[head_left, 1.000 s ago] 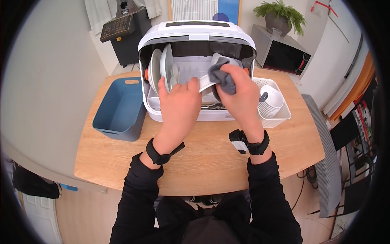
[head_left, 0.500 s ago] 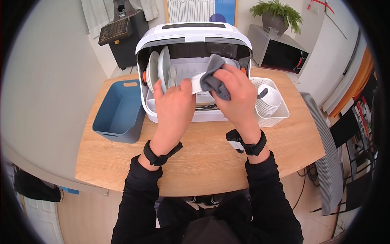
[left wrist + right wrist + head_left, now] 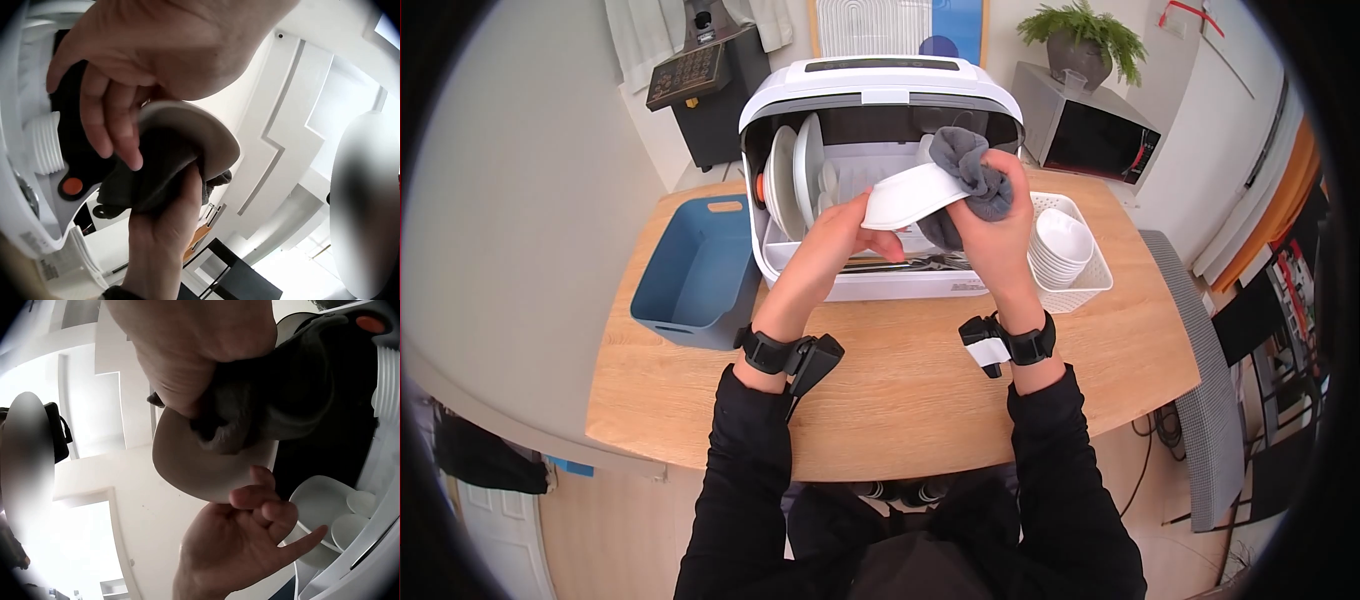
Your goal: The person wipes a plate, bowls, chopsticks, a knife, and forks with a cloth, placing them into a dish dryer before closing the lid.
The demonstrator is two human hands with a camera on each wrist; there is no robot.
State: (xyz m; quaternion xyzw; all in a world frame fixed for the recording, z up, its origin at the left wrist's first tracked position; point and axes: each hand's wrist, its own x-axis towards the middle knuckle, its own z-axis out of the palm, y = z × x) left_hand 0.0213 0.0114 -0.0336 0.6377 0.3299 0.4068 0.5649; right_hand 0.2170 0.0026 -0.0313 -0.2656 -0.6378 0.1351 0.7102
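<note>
A white bowl (image 3: pixel 912 195) is held tilted in front of a white dish cabinet (image 3: pixel 880 80), its inner side showing in the right wrist view. My right hand (image 3: pixel 1003 225) grips a grey cloth (image 3: pixel 965 160) bunched against the bowl's right part; in the right wrist view the cloth (image 3: pixel 231 419) lies inside the bowl. At the bowl's left edge, my left hand (image 3: pixel 825 250) holds the rim, its fingers (image 3: pixel 278 515) loosely bent beneath and the thumb side hidden by the bowl. Behind the hands, white plates (image 3: pixel 795 175) stand upright in the cabinet's left part.
Cutlery (image 3: pixel 915 262) lies along the cabinet's front. A blue bin (image 3: pixel 690 260) stands to the left. On the right, a white basket (image 3: pixel 1100 275) holds stacked white bowls (image 3: pixel 1062 248). Farther back sit a microwave (image 3: pixel 1090 125) and a potted plant (image 3: pixel 1080 45). The wooden table (image 3: pixel 880 400) extends toward me.
The bowl has turned so more of its white outer side shows. My left hand has rolled from back-up to palm inward, and the right hand with the cloth has turned and shifted right.
</note>
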